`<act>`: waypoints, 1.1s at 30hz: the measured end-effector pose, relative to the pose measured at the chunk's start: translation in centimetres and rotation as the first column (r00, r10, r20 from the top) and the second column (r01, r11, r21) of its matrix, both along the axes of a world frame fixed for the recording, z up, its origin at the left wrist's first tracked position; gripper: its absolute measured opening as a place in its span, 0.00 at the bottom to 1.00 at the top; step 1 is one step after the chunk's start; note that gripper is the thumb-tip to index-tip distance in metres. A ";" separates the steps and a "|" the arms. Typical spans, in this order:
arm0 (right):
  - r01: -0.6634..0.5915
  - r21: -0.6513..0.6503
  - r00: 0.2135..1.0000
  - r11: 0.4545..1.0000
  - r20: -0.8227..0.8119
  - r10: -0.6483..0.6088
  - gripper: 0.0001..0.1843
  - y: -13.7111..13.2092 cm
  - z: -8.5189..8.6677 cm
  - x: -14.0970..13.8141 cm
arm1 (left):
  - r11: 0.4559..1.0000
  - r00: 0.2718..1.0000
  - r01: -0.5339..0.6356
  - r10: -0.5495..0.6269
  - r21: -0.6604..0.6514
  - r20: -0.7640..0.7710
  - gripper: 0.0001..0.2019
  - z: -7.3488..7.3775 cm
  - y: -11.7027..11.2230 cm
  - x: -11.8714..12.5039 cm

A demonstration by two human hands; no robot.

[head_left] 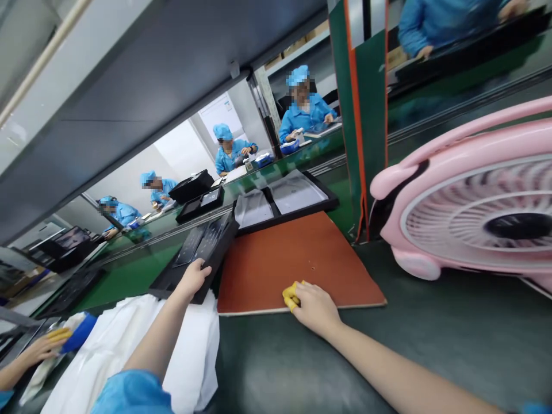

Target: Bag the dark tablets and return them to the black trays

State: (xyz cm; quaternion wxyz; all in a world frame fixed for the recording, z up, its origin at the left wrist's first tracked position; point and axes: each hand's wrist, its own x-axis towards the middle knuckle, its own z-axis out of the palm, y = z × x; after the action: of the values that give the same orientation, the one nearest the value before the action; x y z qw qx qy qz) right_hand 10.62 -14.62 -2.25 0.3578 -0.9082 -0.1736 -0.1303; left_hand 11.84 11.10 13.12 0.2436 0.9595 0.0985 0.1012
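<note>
My left hand [196, 279] grips the near right edge of a black tray [224, 253] with flat, dark glossy panels [207, 236] in it. The tray is tilted and partly over a white cloth or sheet. My right hand [317, 307] rests at the front edge of a reddish-brown board [276, 264], its fingers curled closed in yellow finger covers [292, 296]. Nothing shows in those fingers. Behind the board lies another black tray [330, 201], its two compartments holding thin, whitish, film-like sheets [297, 192].
A pink fan [414, 230] stands at the right. White sheeting [194, 356] drapes the bench at left, where a co-worker's hand [47, 345] with yellow finger covers holds a blue item [80, 333]. A shelf [172, 69] hangs overhead. Several co-workers sit across the green conveyor [133, 267].
</note>
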 end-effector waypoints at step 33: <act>-0.194 -0.393 0.833 0.899 0.419 0.363 0.12 -5.3 1.7 -6.5 | 0.906 0.926 -0.367 0.378 0.212 -0.009 0.12 -13.6 5.7 -11.9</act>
State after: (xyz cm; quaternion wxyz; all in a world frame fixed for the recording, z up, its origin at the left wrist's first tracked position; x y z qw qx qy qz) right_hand 4.07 -19.93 -0.52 0.1590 -0.8583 -0.4087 -0.2665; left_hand -0.09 16.80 -0.53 0.1164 0.9453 0.2749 0.1317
